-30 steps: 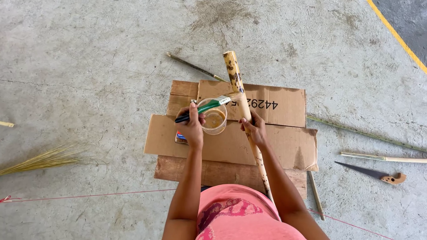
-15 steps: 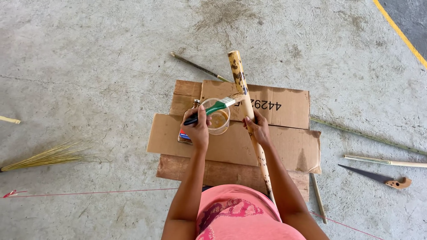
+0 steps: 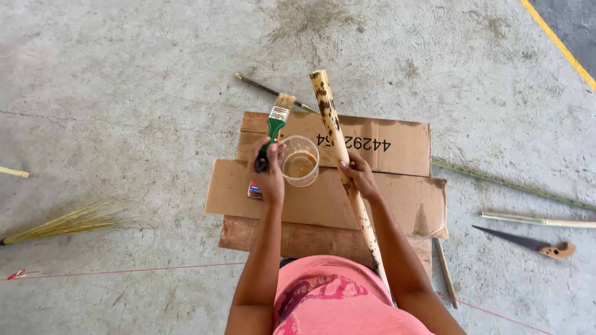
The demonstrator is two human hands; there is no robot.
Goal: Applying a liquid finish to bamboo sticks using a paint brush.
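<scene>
My left hand grips a green-handled paintbrush together with a clear plastic cup that holds brown liquid. The brush's bristles point away from me, above the cup's far left rim. My right hand is wrapped around a spotted bamboo pole that slants from my lap up over flattened cardboard sheets. The cup sits just left of the pole, between my two hands.
A hand saw with a wooden handle lies on the concrete floor at right, beside thin bamboo sticks. A bundle of straw bristles lies at left. A red string crosses the floor near me. A yellow painted line runs at top right.
The brush has swung from lying across the cup toward the pole to pointing away from me, bristles clear of the cup. My right hand has stayed on the pole.
</scene>
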